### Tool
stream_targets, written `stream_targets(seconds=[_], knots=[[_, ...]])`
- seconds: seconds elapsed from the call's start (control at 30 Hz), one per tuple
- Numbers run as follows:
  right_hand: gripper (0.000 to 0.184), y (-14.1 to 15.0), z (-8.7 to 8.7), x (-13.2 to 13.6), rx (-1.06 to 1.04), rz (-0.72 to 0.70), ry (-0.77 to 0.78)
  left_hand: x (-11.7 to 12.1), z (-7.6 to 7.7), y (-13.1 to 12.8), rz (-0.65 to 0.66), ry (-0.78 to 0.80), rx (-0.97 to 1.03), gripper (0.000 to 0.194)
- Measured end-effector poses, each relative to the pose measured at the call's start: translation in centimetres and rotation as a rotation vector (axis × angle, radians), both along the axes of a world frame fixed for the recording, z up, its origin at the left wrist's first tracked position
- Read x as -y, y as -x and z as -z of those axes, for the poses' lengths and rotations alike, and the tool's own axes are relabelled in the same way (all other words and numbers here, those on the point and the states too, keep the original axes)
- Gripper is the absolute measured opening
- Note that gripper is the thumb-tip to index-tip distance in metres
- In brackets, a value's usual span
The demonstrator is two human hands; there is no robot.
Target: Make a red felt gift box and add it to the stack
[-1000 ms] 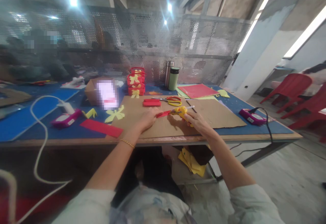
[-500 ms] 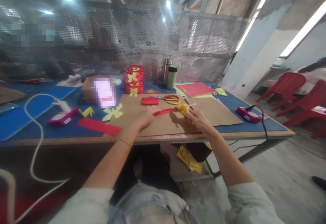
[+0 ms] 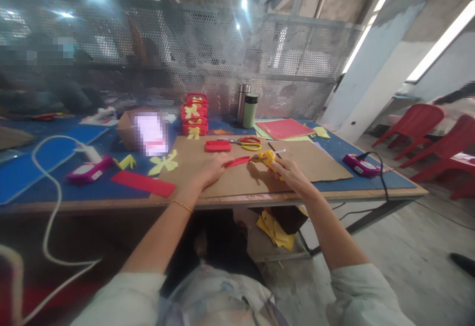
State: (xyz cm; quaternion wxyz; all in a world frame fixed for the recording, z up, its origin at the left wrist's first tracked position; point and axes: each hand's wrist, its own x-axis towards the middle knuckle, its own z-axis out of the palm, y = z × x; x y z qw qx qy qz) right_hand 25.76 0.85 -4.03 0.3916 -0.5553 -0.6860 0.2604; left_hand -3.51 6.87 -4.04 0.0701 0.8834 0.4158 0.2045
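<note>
Far left: blue sheet (image 3: 48,160) flat on the tabletop (image 3: 395,181). Right of it, purple box (image 3: 90,169) with white plug (image 3: 91,154) in its upper side; pale cable loops down past the front edge. Next, folded yellow paper (image 3: 126,163); in front, broad red strip (image 3: 144,183), lying aslant. Behind these, brown carton (image 3: 126,133), with a lit, blurred-out screen (image 3: 150,134) upright before it. Yellow paper bow (image 3: 163,163) lies at the left edge of the cardboard sheet (image 3: 241,186).

Rear, left of centre: stacked red boxes (image 3: 195,116) bearing yellow bows. Left hand (image 3: 214,168) low over the cardboard, fingers pinching the left end of the narrow red strip (image 3: 238,161). Behind it, red folded piece (image 3: 217,146), then scissors (image 3: 251,143), red and yellow handles to the right.

Centre: narrow red strip spans the gap between the hands. Yellow glue gun (image 3: 265,158), nozzle pointing left at the strip's right end; contact not distinguishable. Steel flask (image 3: 243,103) and green bottle (image 3: 250,112) stand at the rear.

Right hand (image 3: 291,172) grasps the glue gun's handle. Beyond it, second cardboard piece (image 3: 313,160); behind, red sheet (image 3: 285,128) over paler paper. Far right: second purple box (image 3: 361,165), black cable attached.
</note>
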Motion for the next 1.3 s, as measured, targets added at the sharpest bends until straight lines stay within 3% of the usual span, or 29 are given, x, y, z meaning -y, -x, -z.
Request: stream_targets(seconds=[0.33,0.53,0.7,0.87,1.0,1.3], knots=[[0.055,2.5,-0.8,0.0,0.019,-0.087,0.039,0.2,-0.1,-0.1,0.007,0.017,0.034,0.049],[0.053,4.7,-1.4,0.2,0.072,-0.161,0.042,0.2,-0.1,-0.2,0.008,0.054,0.077,0.038],[0.056,4.2,-0.9,-0.2,0.049,-0.132,0.062,0.8,-0.9,0.0,-0.098,0.109,0.091,0.040],[0.061,3.2,-0.4,-0.7,0.046,-0.122,0.030,1.4,-1.1,1.9,-0.240,0.093,0.048,0.020],[0.062,3.2,-0.6,-0.4,0.055,-0.118,0.019,1.9,-0.6,3.7,-0.365,0.052,0.009,0.015],[0.055,6.6,-0.9,-0.1,0.074,-0.212,0.022,1.7,0.1,4.2,-0.385,0.066,0.089,0.013]])
